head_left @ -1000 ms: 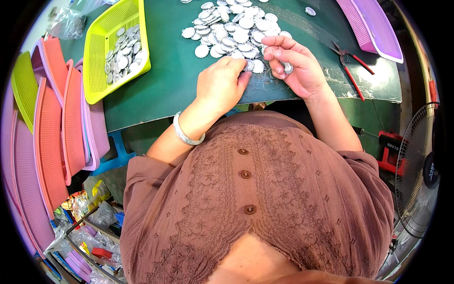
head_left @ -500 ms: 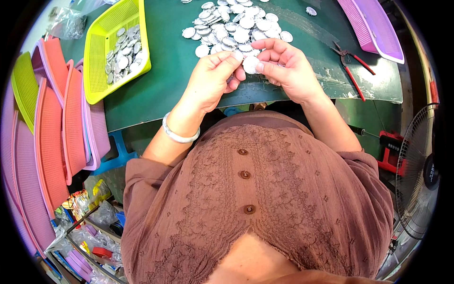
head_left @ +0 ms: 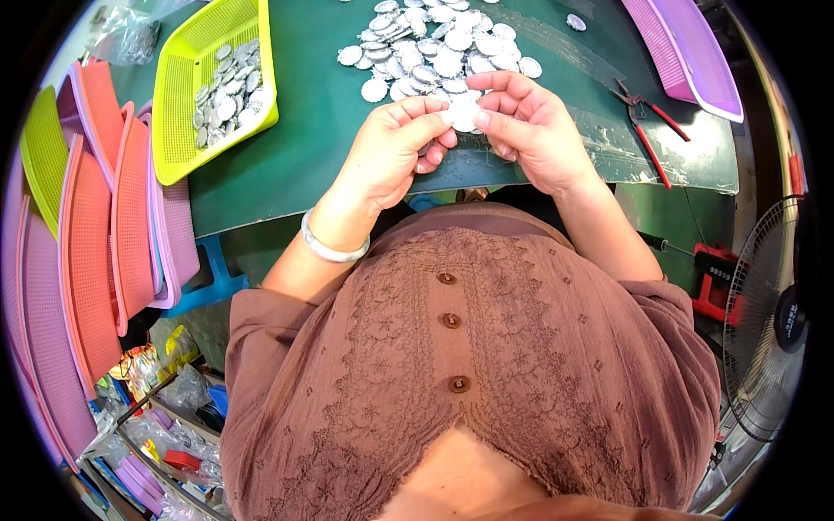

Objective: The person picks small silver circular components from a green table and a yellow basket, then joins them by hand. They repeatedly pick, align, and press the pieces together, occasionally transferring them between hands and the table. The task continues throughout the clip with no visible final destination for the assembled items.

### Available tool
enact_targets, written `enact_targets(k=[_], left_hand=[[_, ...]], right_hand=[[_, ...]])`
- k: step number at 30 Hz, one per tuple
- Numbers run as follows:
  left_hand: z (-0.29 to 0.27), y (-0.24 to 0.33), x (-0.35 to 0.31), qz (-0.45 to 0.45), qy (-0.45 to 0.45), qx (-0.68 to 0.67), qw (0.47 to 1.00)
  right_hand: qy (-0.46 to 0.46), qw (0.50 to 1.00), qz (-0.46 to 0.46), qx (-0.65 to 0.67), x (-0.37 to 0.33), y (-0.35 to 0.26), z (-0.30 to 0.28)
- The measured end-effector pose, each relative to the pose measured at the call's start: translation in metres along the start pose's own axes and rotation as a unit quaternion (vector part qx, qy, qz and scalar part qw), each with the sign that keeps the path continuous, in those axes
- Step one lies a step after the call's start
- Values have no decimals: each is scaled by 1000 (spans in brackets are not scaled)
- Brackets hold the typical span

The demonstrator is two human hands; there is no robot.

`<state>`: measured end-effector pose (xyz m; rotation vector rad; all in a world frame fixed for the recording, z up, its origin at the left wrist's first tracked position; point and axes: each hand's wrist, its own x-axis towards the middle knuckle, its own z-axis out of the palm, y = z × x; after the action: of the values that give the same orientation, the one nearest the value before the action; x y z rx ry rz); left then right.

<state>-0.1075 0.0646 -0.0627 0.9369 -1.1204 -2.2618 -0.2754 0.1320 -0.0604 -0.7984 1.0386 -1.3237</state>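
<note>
Over the near edge of the green table (head_left: 287, 156), my two hands meet around a pale silvery disc with a scalloped rim (head_left: 464, 114). My left hand (head_left: 391, 148) pinches at its left side with thumb and forefinger, the other fingers curled under. On the right side, the thumb and fingers of my right hand (head_left: 539, 135) close on it. Whether a second disc lies between the left fingertips is too small to tell. Just beyond my fingers spreads a heap of similar silvery discs (head_left: 447, 62). More discs (head_left: 228, 108) lie in a yellow-green basket (head_left: 176, 104) at the left.
Red-handled pliers (head_left: 640, 117) lie open on the right of the table, near a purple basket (head_left: 686, 61). Stacked coloured baskets (head_left: 90, 252) stand at the left. A fan (head_left: 756, 321) is at the right, and a blue stool (head_left: 217, 273) shows below the table.
Both hands have come slightly closer together, and the left fingertips now meet the disc in the right fingers. The view has shifted a little; the heap and baskets look the same.
</note>
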Motion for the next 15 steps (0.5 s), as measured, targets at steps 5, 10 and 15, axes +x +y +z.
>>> enact_targets(k=[5,10,15], left_hand=[[0,-2,1,0,2,-10,1000],[3,-6,0,42,18,7,999],[9,-13,1,67,5,-58,996]], right_hand=[[4,1000,-5,-4,0,0,1],[48,986,-125,-98,2,10,-1],[80,921,-253,-286,-2,15,4]])
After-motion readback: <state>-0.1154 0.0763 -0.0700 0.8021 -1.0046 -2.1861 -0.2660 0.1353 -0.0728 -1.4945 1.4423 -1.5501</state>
